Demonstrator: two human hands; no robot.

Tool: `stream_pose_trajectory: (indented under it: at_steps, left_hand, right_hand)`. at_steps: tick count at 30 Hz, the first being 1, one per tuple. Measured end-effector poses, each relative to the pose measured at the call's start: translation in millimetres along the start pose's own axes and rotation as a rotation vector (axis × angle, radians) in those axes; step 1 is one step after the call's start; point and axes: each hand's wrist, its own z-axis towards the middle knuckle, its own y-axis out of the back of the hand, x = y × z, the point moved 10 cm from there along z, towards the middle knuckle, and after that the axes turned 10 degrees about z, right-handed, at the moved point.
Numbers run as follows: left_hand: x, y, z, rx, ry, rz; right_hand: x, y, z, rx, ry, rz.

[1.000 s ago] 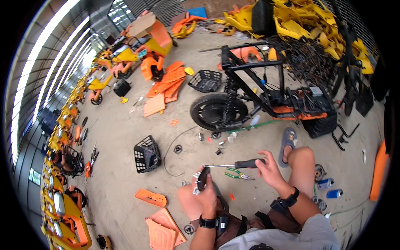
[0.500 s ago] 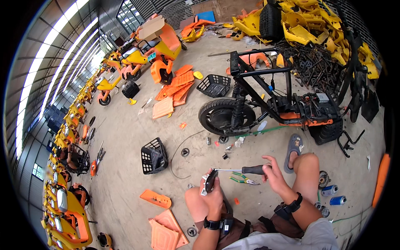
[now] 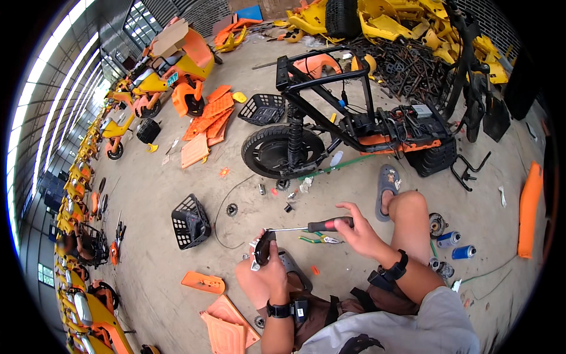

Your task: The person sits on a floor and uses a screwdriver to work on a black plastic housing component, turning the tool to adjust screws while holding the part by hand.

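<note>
My left hand is closed around a small dark part with silvery metal pieces along its outer side; what exactly it is, I cannot make out. My right hand has the handle of a screwdriver against its palm and thumb, the index finger stretched out past it. The long shaft lies nearly level, its tip meeting the top of the dark part. Just beneath the shaft, on the floor, lie pliers with green and yellow grips.
Ahead stands a stripped black scooter frame with its rear wheel. A black basket and orange panels lie to the left. Blue cans stand by my right leg. Yellow body panels are heaped at the back.
The view has swung right, so the scene sits further left. The screwdriver tip stays at the dark part, while my right hand has turned a little on the handle.
</note>
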Motion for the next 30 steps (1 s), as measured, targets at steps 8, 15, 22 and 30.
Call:
stream_pose_trajectory:
  at_steps: [8,15,22,30]
  left_hand:
    - [-0.6,0.8,0.2,0.017,0.044,-0.004]
    - [-5.3,-1.8,-0.2,0.073,0.06,-0.001]
    - [-4.2,-6.7,-0.1,0.055,0.099,-0.028]
    - [12.9,0.0,3.7,0.024,0.109,-0.083]
  right_hand:
    - [12.2,-8.3,-3.6,0.07,0.099,0.01]
    - [9.1,3.8,2.4,0.042,0.083,-0.097]
    - [15.0,3.9,0.3,0.029,0.055,-0.058]
    - [57.5,-25.8,-17.4,0.204,0.533,-0.545]
